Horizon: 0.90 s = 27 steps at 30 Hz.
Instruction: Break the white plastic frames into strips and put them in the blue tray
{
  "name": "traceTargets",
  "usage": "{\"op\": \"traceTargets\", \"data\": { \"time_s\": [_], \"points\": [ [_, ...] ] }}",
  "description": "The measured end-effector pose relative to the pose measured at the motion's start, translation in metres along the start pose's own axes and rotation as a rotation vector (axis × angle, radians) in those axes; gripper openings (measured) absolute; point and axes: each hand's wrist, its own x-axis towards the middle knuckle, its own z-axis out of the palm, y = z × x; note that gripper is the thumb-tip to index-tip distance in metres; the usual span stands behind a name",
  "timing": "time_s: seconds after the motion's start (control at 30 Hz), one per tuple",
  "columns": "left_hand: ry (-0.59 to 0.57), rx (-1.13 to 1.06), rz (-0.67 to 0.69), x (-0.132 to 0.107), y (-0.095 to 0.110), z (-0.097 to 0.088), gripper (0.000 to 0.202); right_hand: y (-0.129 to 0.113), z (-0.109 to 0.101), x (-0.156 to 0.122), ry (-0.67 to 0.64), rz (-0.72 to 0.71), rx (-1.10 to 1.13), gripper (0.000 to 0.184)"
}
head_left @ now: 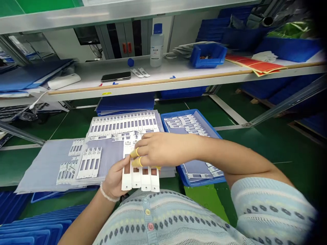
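My left hand (114,178), with a beaded bracelet at the wrist, grips the lower left of a white slotted strip (140,178) with brown-backed windows. My right hand (158,149) lies across the strip's upper part, with yellow finger cots on its fingertips pressing against it. Part of the strip is hidden behind those fingers. Beyond my hands, a grey-blue sheet (51,173) carries several smaller groups of similar strips. A long row of joined strips (122,124) lies at its far side. A blue tray (176,117) holding more metal-looking strips stands to the right, partly behind my right forearm.
A white shelf (163,80) with a wooden edge runs across the back, bearing a phone, a white bottle, a small blue bin and red sheets. Stacked blue trays lie at the lower left, and the floor below is green.
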Motion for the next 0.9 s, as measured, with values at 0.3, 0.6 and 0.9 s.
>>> {"op": "traceTargets", "data": {
  "time_s": [0.3, 0.6, 0.9],
  "points": [
    [0.048, 0.059, 0.305, -0.052, 0.037, 0.005, 0.049, -0.046, 0.065, 0.01, 0.87, 0.525, 1.015, 0.06],
    [0.222, 0.206, 0.342, -0.062, 0.055, 0.015, 0.038, -0.089, 0.087, 0.042, 0.96, 0.551, 1.488, 0.082],
    [0.091, 0.199, 0.227, -0.074, 0.063, 0.018, 0.031, -0.101, 0.076, 0.041, 0.94, 0.515, 1.355, 0.08]
  ]
}}
